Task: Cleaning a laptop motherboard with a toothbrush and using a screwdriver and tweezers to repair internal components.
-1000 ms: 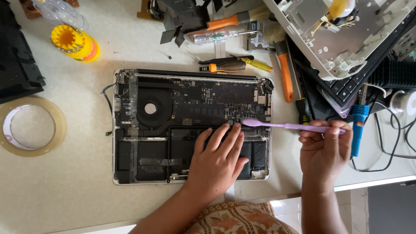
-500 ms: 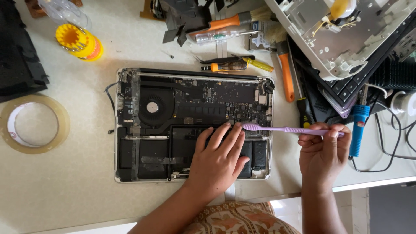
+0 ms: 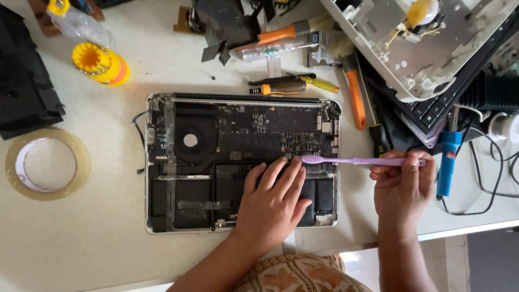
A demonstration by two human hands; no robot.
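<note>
Head view: the right hand (image 3: 401, 190) pinches the handle end of a purple toothbrush (image 3: 361, 160), which lies level, long axis left-right, head pointing left over the opened laptop (image 3: 162, 162). The left hand (image 3: 274, 204) rests flat, fingers spread, on the laptop's lower half.

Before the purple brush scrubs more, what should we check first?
1. Right hand grips the brush by its end: ok.
2. Brush head sits over the laptop board, at its lower edge: ok.
3. Left hand lies flat on the laptop, steadying it: ok.
4. Left fingertips are right beside the brush head, little room: not ok.
5. Fan is uncovered and away from both hands: ok.
6. Whether the laptop has power: cannot tell.
</note>
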